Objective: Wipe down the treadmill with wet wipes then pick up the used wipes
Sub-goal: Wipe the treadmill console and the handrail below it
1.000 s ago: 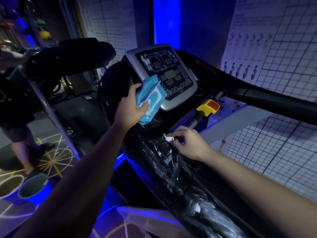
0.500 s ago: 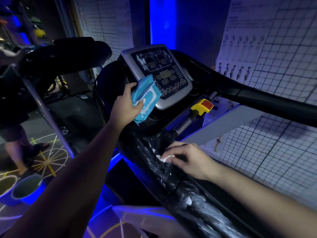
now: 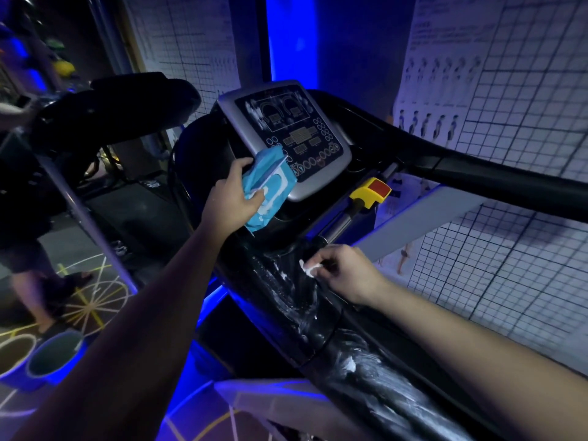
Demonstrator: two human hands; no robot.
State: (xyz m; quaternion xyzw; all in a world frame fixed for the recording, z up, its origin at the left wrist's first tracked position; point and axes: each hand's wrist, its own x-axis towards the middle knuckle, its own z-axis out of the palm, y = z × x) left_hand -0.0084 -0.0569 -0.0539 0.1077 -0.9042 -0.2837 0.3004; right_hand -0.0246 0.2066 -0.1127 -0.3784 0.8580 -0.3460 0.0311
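Note:
A black treadmill with a grey console [image 3: 337, 173] fills the middle of the view. Its left handrail [image 3: 375, 374] runs toward me, streaked with white smears. My left hand [image 3: 230, 198] grips a blue wet-wipe pack [image 3: 270, 189] in front of the console's lower left corner. My right hand [image 3: 345, 272] pinches a small crumpled white wipe [image 3: 308, 268] against the handrail's upper end, just below the console. A white scrap [image 3: 350, 366] lies lower on the rail.
A yellow stop switch with a red button [image 3: 370, 190] sits right of the console. The right handrail [image 3: 509, 179] runs along a gridded wall. Another machine [image 3: 121, 106] stands to the left, with a person's legs [image 3: 28, 281] and two blue buckets [image 3: 54, 361] on the floor.
My right hand slid down the handrail with the wipe, then back up toward the console. My left hand kept the pack by the console throughout.

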